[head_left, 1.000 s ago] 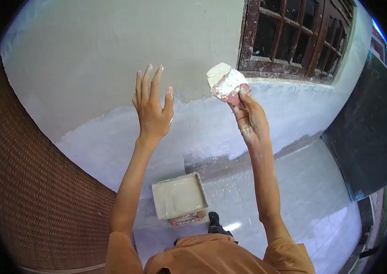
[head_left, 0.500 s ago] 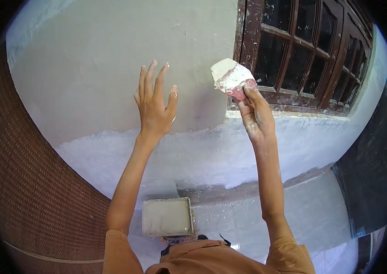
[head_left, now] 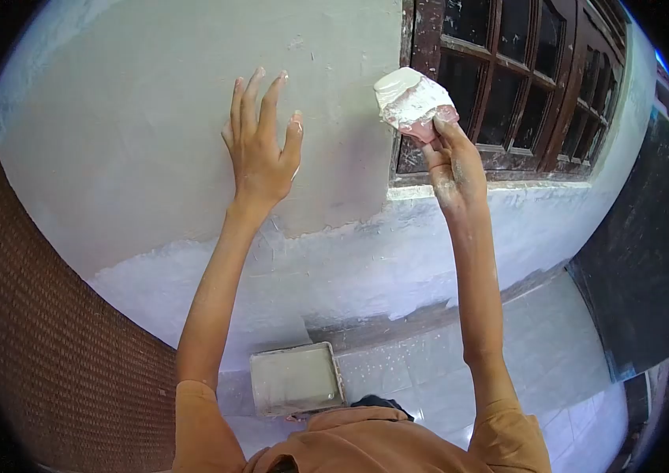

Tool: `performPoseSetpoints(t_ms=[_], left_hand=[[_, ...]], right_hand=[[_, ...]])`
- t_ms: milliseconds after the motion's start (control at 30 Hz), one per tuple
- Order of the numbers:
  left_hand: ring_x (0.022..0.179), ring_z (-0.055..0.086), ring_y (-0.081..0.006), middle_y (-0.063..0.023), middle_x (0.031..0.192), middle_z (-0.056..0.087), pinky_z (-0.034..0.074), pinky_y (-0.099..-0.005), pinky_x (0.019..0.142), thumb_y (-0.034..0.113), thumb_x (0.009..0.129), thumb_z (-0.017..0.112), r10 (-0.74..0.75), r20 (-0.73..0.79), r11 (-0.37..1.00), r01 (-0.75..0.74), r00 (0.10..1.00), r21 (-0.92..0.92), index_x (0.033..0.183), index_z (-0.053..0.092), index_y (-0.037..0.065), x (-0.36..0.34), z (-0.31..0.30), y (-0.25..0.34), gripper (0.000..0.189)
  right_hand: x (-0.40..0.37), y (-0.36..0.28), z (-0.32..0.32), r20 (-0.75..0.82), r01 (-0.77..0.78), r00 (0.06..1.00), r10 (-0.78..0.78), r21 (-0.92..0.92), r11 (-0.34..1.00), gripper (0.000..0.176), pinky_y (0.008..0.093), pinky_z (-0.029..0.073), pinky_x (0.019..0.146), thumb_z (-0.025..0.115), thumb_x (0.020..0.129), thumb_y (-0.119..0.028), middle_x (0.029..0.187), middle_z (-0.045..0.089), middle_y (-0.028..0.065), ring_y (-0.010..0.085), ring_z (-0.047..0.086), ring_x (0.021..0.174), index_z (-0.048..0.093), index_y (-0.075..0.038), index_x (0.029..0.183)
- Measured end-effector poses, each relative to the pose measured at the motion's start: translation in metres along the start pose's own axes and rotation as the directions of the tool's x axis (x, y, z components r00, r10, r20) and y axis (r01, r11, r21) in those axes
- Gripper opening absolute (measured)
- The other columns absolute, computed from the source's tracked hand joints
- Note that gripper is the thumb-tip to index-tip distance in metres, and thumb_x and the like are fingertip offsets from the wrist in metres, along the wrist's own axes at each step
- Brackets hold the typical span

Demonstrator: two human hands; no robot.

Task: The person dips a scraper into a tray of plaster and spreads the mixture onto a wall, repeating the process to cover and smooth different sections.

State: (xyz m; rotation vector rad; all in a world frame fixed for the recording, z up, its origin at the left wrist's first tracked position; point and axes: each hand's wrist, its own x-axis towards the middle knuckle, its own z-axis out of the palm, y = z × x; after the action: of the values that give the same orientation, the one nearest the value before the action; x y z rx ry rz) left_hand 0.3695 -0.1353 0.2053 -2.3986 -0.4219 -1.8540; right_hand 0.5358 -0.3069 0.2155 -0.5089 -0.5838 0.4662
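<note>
My right hand [head_left: 461, 169] grips a pink putty spreader [head_left: 421, 132], thumb on its near face. White putty [head_left: 421, 102] covers most of the spreader's blade, which is held up beside the window's lower left corner. Off to the left, my left hand [head_left: 259, 162] is raised in front of the wall [head_left: 169, 134] with its fingers stretched apart and nothing in it. White smears mark the fingers of both hands. The upper wall has a greyish-cream coat, ending in a ragged edge above a whiter band.
A rectangular tray of pale putty [head_left: 252, 377] stands low in front of my body. Brown window frames [head_left: 421, 47] with dark panes fill the upper right. Woven matting [head_left: 58, 339] lines the left side, a dark panel [head_left: 642, 244] leans at right, and spotted tiles [head_left: 398, 363] cover the floor.
Both hands sit slightly higher in the view. My left hand has shifted a little left; my right hand, with the loaded spreader, a little right. The view itself has shifted slightly.
</note>
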Motion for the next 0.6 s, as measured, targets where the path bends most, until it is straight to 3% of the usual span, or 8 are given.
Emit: performPoseSetpoints(t_ms=[333,400,533,600], left_hand=[[0.14,0.021,-0.0363,-0.0127,0.149,0.032,0.022,-0.0536,0.104,0.025,0.09,0.053,-0.048,0.011,0.996,0.047,0.999,0.076,0.14,0.043,0.016,-0.027,0.017,0.001,0.052],[0.14,0.021,-0.0362,-0.013,0.149,0.031,0.022,-0.0539,0.104,0.024,0.09,0.053,-0.053,0.021,0.992,0.051,0.998,0.112,0.14,0.042,0.015,-0.032,0.02,0.003,0.052],[0.141,0.021,-0.0363,-0.0135,0.149,0.031,0.021,-0.0538,0.105,0.024,0.089,0.053,-0.081,-0.01,0.987,0.082,0.997,0.141,0.14,0.042,0.015,-0.042,0.032,0.008,0.052],[0.141,0.02,-0.0364,-0.0136,0.149,0.031,0.02,-0.054,0.105,0.024,0.089,0.053,-0.096,-0.007,0.984,0.096,0.995,0.151,0.14,0.042,0.015,-0.051,0.038,0.007,0.052]], right_hand=[[-0.002,0.015,-0.021,0.013,0.079,0.997,-0.078,-0.06,0.995,0.032,0.0294,0.056,0.086,0.047,0.095,-0.002,0.117,0.056,0.0138,0.0188,0.059,0.105,0.047,0.008,0.125],[-0.006,0.021,-0.024,-0.001,0.096,0.995,-0.096,0.009,0.995,0.03,0.0276,0.058,0.081,0.047,0.094,-0.001,0.113,0.057,0.0125,0.0171,0.061,0.099,0.049,0.007,0.123],[-0.015,0.032,-0.037,-0.016,0.085,0.996,-0.086,-0.047,0.995,0.025,0.0266,0.056,0.082,0.05,0.094,-0.002,0.109,0.06,0.0088,0.012,0.062,0.092,0.052,0.006,0.118],[-0.016,0.044,-0.051,0.009,0.078,0.997,-0.077,-0.053,0.996,0.028,0.0272,0.056,0.083,0.05,0.095,-0.003,0.112,0.06,0.0092,0.0136,0.062,0.096,0.051,0.005,0.122]])
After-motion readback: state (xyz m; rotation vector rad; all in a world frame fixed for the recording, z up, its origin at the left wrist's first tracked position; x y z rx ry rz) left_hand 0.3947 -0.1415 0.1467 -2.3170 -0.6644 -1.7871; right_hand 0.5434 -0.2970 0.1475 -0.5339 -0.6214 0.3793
